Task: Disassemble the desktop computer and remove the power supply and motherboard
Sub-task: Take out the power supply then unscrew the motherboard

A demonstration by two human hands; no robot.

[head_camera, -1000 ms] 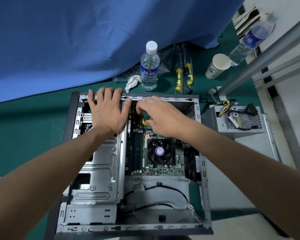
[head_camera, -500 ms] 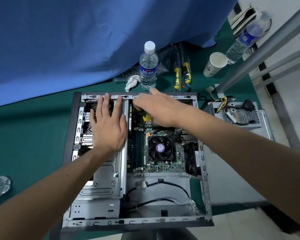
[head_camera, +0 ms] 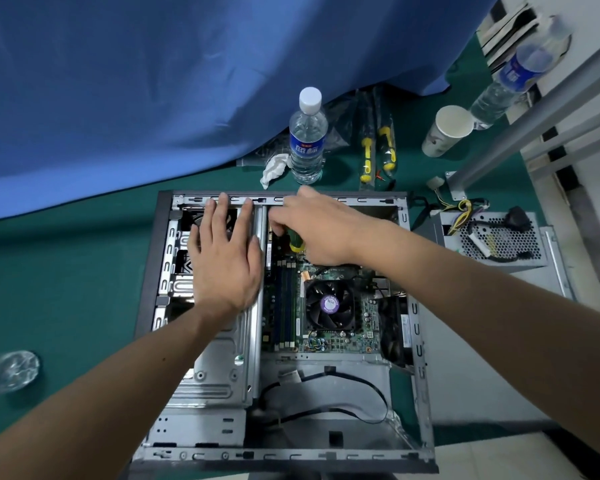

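While the left hand (head_camera: 224, 263) lies flat with fingers spread on the drive cage (head_camera: 212, 368), the right hand (head_camera: 321, 230) grips a screwdriver (head_camera: 296, 242) over the motherboard (head_camera: 329, 306), the power supply (head_camera: 496, 239) out at two o'clock.

**Bare Arms, Nothing Worn**

Both forearms are bare as far as the frame shows — no sleeves, no gloves, no watch, no rings. The left hand (head_camera: 224, 258) and right hand (head_camera: 321, 230) have short, plain nails — unpainted, no markings.
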